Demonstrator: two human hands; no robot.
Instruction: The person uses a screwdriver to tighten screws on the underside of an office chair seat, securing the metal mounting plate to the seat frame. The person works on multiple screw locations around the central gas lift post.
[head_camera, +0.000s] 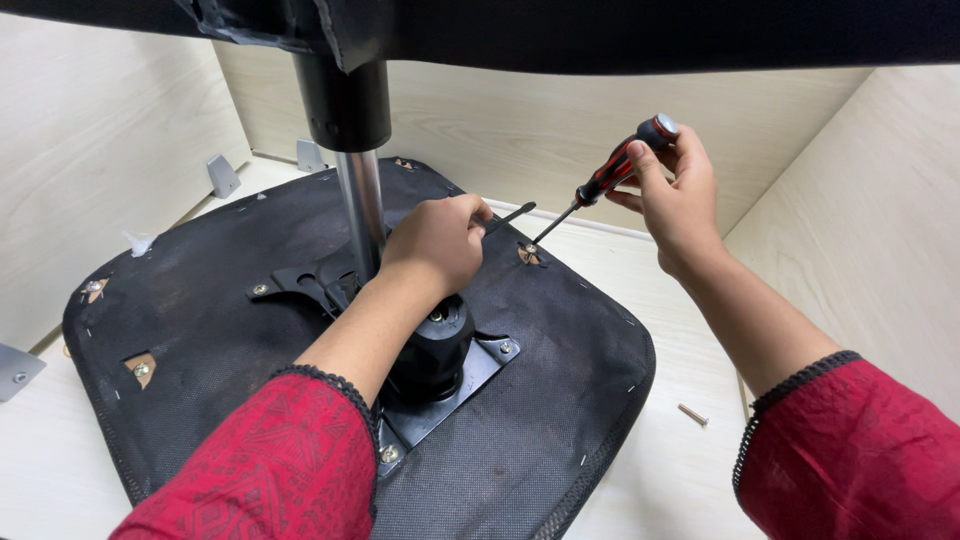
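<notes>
Screwdriver (612, 176), upper right of centre: your right hand (678, 195) pinches its red-and-black handle, tip on a screw (528, 252) in the black seat underside (560, 400). Light, rigid, likely grippy; hold the handle. Your left hand (435, 243) is closed around a thin black lever (510, 215).

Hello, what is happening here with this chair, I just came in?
A person is working on the underside of an upturned chair seat covered in black fabric. The right hand holds a red and black screwdriver, its tip at a screw near the seat's far edge. The left hand holds a thin black lever beside the chrome column. A loose screw lies on the wooden surface.
</notes>
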